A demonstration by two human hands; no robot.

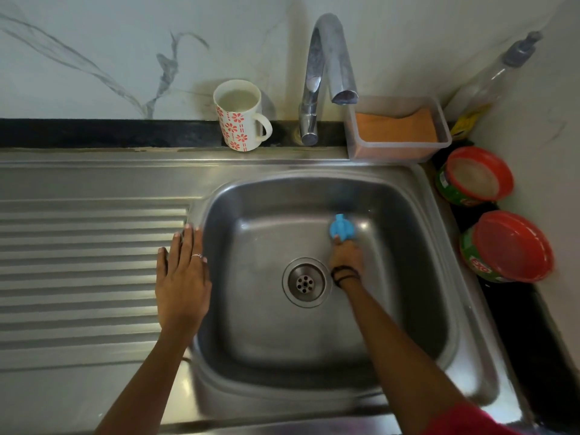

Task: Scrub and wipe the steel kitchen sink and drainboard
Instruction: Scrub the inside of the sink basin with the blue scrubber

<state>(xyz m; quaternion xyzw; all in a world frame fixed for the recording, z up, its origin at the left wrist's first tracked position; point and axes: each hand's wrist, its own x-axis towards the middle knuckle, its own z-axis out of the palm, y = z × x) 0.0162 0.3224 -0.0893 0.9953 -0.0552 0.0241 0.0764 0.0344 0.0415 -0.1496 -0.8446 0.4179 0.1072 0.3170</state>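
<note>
A blue scrubber (342,228) is gripped by the right hand (346,257) against the far-right floor of the sink (314,340), while the left hand (182,277) lies flat and open on the drainboard (78,262), unscrubbed, well left.

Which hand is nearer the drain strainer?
Right. The right hand, gripping the blue scrubber, is inside the basin just beside the drain strainer. The left hand rests flat on the drainboard, outside the basin.

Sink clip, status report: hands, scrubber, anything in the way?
Left hand flat on drainboard edge. Right hand grips blue scrubber against the basin back wall. Nothing obstructing.
</note>
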